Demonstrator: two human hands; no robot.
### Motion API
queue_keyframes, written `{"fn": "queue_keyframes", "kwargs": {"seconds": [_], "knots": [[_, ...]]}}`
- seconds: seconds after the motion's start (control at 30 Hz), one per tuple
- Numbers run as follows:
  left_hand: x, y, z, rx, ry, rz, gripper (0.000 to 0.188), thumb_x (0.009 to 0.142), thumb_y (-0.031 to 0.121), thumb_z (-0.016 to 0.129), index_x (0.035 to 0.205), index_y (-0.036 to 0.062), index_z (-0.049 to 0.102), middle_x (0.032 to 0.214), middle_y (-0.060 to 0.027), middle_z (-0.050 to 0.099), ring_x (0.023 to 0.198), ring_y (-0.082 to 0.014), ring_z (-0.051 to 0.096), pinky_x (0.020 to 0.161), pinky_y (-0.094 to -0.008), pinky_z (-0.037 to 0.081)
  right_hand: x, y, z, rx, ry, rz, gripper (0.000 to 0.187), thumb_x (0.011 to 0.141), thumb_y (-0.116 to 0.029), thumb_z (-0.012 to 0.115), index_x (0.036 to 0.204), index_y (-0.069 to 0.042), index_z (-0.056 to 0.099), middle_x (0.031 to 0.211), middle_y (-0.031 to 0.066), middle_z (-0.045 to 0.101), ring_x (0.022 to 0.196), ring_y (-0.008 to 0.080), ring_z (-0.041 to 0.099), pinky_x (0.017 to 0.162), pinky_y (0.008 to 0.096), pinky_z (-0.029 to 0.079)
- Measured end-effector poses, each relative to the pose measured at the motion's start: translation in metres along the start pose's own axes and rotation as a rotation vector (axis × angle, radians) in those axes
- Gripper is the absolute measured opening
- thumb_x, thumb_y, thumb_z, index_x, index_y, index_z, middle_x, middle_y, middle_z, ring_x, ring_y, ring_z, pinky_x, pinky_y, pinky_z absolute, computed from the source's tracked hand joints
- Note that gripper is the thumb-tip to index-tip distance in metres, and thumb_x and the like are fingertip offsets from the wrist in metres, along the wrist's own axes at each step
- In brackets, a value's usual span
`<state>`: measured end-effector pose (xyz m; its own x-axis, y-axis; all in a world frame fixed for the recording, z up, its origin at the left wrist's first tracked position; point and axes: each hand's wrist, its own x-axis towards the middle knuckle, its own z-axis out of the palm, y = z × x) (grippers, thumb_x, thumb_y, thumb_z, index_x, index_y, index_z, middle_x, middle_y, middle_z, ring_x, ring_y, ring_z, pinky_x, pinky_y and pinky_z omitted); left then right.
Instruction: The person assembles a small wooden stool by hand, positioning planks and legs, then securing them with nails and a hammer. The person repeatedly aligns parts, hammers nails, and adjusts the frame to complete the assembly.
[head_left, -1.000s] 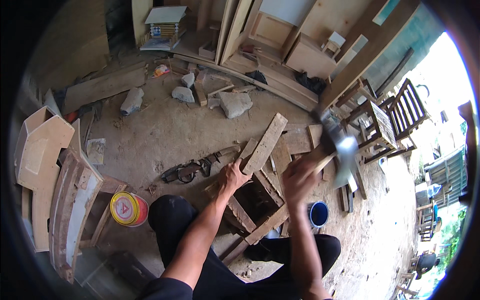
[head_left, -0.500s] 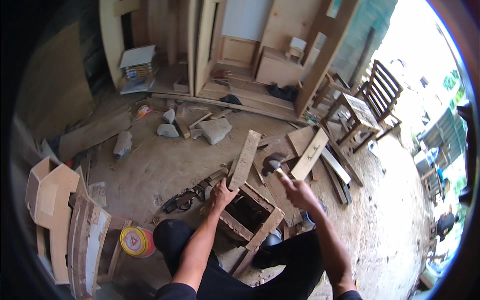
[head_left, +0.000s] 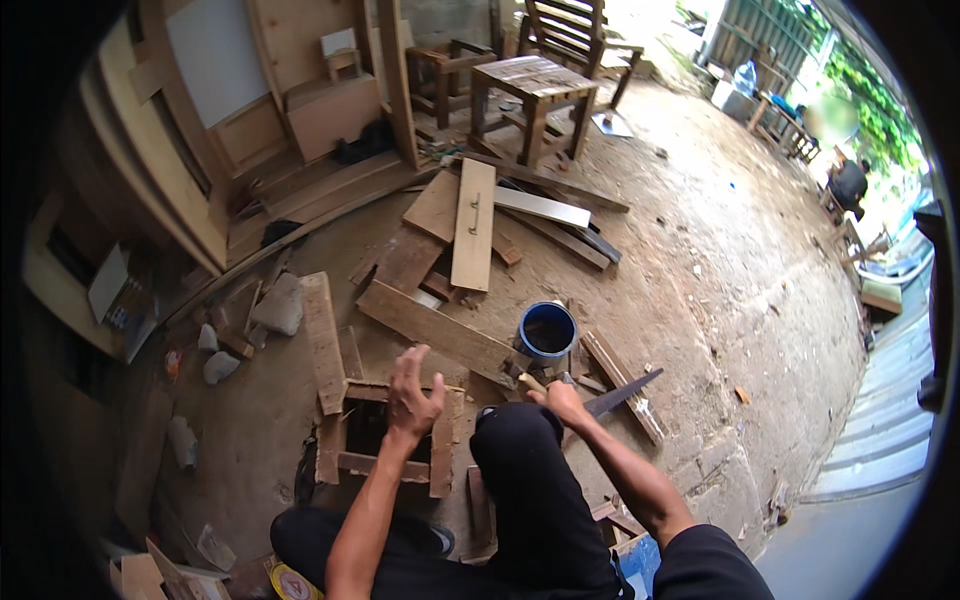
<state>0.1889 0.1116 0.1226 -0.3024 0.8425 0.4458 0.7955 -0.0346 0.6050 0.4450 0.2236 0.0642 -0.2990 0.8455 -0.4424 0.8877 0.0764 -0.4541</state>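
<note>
My left hand [head_left: 410, 405] hovers above a rough wooden box-like frame [head_left: 442, 445], fingers apart and holding nothing. A worn board [head_left: 322, 340] extends outward from the frame's far left corner. My right hand [head_left: 565, 402] is closed beside a blue bucket [head_left: 547, 332] with dark contents. From its left side pokes the pale wooden handle [head_left: 531, 382] of the hammer; the hammer's head cannot be made out clearly. Just right of that hand, a saw blade [head_left: 625, 391] lies across a wooden strip [head_left: 610, 365].
A long plank [head_left: 440, 330] lies between frame and bucket. Farther off are a pale board with a handle [head_left: 473, 225], a white strip [head_left: 543, 207], a small wooden table [head_left: 535, 78] and a slatted chair [head_left: 570, 30]. Stones [head_left: 279, 305] and a wooden cabinet structure [head_left: 150, 130] stand left.
The view has swung to the right. My left hand has let go of the board and opened. My right hand has gone from holding the hammer raised to low beside the bucket.
</note>
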Motion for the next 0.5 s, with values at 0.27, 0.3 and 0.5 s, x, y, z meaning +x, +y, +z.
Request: {"fn": "queue_keyframes", "kwargs": {"seconds": [0.27,0.3,0.5], "knots": [[-0.012,-0.009,0.069,0.070,-0.273,0.033,0.041,0.083,0.015,0.061,0.121,0.0051,0.051,0.118,-0.0187,0.058,0.117,-0.0371,0.051,0.105,-0.0472,0.036,0.026,0.083,0.090,-0.074,0.258,-0.104,0.035,0.085,-0.033,0.062,0.092,0.001,0.055,0.091,0.0236,0.063,0.085,0.0406,0.062,0.072,0.0486,0.050],[-0.014,-0.012,0.072,0.053,-0.290,-0.031,0.037,0.084,0.017,0.061,0.118,0.0052,0.054,0.112,-0.0181,0.060,0.112,-0.0372,0.054,0.101,-0.0465,0.038,0.028,0.093,0.098,-0.063,0.283,-0.117,0.035,0.085,-0.032,0.062,0.093,0.001,0.055,0.093,0.0231,0.061,0.087,0.0397,0.061,0.073,0.0479,0.049],[-0.013,-0.010,0.088,0.256,-0.379,-0.181,0.021,0.087,0.026,0.059,0.090,0.0061,0.065,0.077,-0.0165,0.066,0.077,-0.0368,0.063,0.077,-0.0441,0.047,0.033,0.114,0.110,-0.147,0.493,-0.181,0.031,0.085,-0.028,0.063,0.101,-0.002,0.055,0.097,0.0163,0.055,0.092,0.0337,0.053,0.076,0.0414,0.044]]}}
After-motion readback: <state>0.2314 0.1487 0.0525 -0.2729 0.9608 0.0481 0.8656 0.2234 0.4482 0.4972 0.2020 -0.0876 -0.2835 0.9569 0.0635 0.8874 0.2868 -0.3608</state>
